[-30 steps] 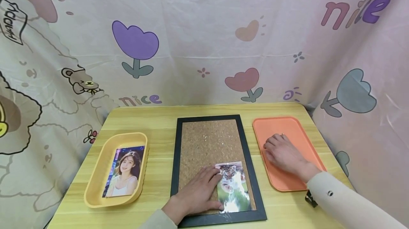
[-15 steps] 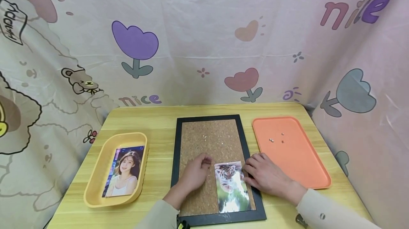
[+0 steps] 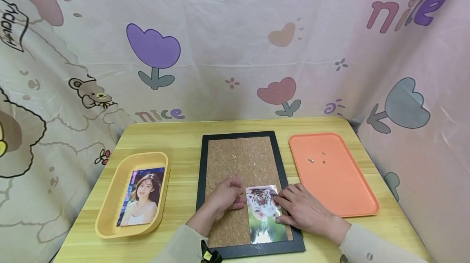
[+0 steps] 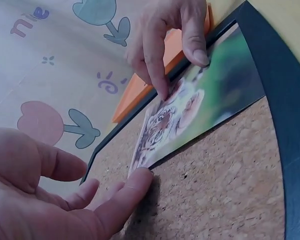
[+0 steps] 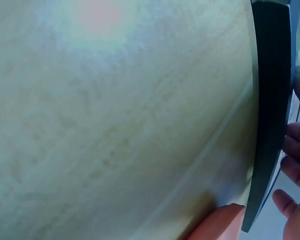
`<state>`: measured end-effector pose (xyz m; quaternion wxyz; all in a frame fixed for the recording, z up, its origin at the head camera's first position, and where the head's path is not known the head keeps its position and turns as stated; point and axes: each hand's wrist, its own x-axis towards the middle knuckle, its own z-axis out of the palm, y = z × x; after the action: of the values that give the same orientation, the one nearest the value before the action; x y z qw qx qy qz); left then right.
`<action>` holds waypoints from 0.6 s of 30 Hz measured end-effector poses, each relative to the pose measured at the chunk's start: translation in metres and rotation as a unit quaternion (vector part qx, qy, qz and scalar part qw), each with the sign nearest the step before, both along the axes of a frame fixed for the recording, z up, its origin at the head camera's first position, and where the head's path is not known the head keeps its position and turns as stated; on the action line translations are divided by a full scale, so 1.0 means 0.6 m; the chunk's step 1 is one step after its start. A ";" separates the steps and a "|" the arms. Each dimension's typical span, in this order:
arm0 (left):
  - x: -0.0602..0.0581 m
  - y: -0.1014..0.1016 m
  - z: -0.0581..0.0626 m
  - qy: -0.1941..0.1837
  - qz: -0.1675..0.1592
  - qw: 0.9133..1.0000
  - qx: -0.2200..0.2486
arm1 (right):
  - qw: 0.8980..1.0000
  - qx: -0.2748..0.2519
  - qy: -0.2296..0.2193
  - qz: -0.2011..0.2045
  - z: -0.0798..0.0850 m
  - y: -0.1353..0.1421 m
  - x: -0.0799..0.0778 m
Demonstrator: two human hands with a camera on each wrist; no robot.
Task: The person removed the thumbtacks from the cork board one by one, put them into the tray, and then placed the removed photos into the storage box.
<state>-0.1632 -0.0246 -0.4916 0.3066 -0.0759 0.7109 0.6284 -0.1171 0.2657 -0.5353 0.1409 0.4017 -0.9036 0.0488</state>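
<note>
A glossy photo of a tiger cub (image 3: 262, 214) lies on the lower right part of a cork board (image 3: 240, 161) with a black frame (image 3: 201, 173). My right hand (image 3: 302, 210) reaches over the frame's right side, its fingertips resting on the photo's right edge. On the photo's other side is my left hand (image 3: 225, 197), fingers loosely bent and holding nothing. In the left wrist view, one left fingertip (image 4: 142, 175) touches or nearly touches the photo's near corner. Only part of the right hand (image 5: 297, 165) shows in the right wrist view.
To the left, a yellow tray (image 3: 106, 214) holds a portrait photo (image 3: 141, 202). An orange tray (image 3: 338, 185) on the right carries a few tiny shiny pieces (image 3: 311, 160), too small to identify. A printed curtain (image 3: 220, 51) hangs behind the wooden table (image 3: 183, 153).
My right hand has moved left from the orange tray to the photo's right edge, uncovering the tiny pieces. My left hand has come off the photo to just beside its left edge.
</note>
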 end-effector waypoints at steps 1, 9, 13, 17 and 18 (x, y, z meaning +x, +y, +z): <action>0.001 0.000 -0.001 -0.008 0.000 1.000 0.002 | 1.000 0.000 0.002 0.001 0.000 0.000 0.000; 0.013 0.002 -0.006 -0.013 -0.015 0.999 0.032 | 1.000 -0.008 0.012 0.003 -0.003 0.001 0.003; 0.023 0.005 -0.007 -0.003 -0.051 0.998 0.021 | 1.000 -0.008 0.008 0.000 -0.004 0.001 0.004; 0.033 0.008 -0.011 0.009 -0.076 0.997 0.019 | 1.000 -0.007 0.005 -0.002 -0.006 0.001 0.004; 0.035 0.009 -0.012 0.013 -0.081 0.996 0.021 | 1.000 -0.007 0.004 -0.002 -0.006 0.001 0.004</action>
<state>-0.1420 -0.0192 -0.4991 0.3485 -0.0034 0.7056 0.6170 -0.1146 0.2665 -0.5389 0.1477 0.3987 -0.9035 0.0530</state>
